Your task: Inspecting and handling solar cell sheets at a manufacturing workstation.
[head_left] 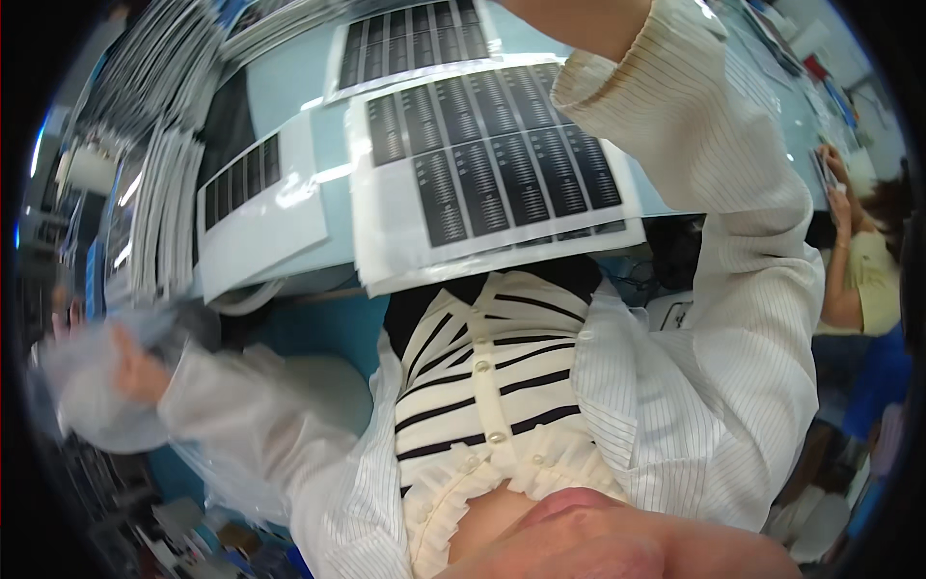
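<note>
Holding: left hand (135, 372) grips a crumpled clear plastic bag (82, 386), blurred, low at the person's left side.
Sheets: stacked white sheets (492, 174) printed with dark grids, on the pale blue table (289, 82).
Right hand: raised out of view; grip cannot be told.

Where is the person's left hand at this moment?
In the head view, far left: the left hand grips a clear plastic bag, below the stacked sheets.
</note>
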{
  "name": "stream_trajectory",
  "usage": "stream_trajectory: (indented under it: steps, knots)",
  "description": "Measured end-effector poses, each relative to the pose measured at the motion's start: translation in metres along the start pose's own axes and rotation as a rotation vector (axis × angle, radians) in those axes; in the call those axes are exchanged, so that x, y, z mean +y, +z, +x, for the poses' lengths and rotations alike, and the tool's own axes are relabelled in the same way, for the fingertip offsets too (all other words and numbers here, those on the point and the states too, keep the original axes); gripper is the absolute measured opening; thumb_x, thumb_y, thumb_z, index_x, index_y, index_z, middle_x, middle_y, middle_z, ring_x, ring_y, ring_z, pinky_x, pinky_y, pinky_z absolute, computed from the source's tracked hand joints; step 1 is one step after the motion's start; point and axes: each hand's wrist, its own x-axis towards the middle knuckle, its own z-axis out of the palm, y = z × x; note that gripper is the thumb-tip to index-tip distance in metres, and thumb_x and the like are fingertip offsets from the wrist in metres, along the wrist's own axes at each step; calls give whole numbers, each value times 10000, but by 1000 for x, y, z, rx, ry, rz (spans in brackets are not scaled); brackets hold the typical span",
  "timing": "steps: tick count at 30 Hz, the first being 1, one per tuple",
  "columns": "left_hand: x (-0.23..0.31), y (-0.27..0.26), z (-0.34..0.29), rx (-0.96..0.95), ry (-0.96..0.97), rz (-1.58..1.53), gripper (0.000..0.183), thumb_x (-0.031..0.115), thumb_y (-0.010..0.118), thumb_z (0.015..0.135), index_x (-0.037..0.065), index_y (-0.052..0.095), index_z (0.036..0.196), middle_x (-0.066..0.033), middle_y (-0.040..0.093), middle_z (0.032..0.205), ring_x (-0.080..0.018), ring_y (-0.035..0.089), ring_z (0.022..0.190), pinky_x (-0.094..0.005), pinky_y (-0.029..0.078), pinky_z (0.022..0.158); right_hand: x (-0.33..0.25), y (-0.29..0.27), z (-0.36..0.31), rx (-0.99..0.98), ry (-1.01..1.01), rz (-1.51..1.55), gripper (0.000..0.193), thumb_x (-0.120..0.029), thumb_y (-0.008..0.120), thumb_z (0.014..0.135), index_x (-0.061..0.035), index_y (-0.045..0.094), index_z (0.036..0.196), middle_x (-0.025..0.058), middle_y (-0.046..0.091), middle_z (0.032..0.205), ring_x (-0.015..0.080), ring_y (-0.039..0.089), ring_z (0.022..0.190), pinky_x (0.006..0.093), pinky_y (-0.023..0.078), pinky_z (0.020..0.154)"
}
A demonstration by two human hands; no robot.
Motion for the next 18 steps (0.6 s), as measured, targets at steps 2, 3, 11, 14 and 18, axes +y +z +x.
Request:
stream_trajectory:
  steps: [2, 3, 11, 14, 18]
  knots:
    - [65, -35, 46, 157, -525, -104, 439, 303, 685, 680, 88, 586, 1049, -146, 634, 925, -250, 617, 721, -322, 492, 629, 38, -18, -21, -34, 102, -134, 671, -284, 625, 783, 85, 315, 1250, 261, 552, 1020, 269, 583, 912, 300, 471, 799]
    - [66, -38, 43, 145, -549, -104, 434, 307, 683, 682, 87, 589, 1044, -144, 635, 922, -251, 616, 723, -323, 492, 630, 51, -24, -29, -24, 116, -154, 671, -284, 625, 783, 85, 315, 1250, 261, 552, 1020, 269, 583, 912, 300, 471, 799]
    - [106, -16, 23, 42, -735, -164, 401, 336, 663, 698, 78, 611, 1000, -132, 638, 895, -258, 613, 733, -337, 486, 638, 168, -49, -97, -153, 581, -314, 582, -317, 719, 689, -16, 505, 1139, 164, 602, 982, 223, 600, 897, 301, 473, 795]
    - [131, -3, 17, -15, -805, -197, 392, 347, 656, 704, 74, 620, 984, -127, 640, 885, -261, 612, 737, -342, 484, 642, 184, -44, -102, -198, 582, -268, 520, -327, 720, 685, -13, 561, 1068, 146, 621, 931, 205, 613, 854, 276, 476, 775]
    - [138, 2, 0, -100, -898, -161, 384, 361, 646, 712, 70, 631, 962, -121, 642, 871, -265, 611, 742, -349, 481, 646, 181, -42, -101, -260, 562, -94, 537, -463, 660, 689, 2, 625, 955, 130, 636, 893, 226, 618, 795, 295, 486, 719]
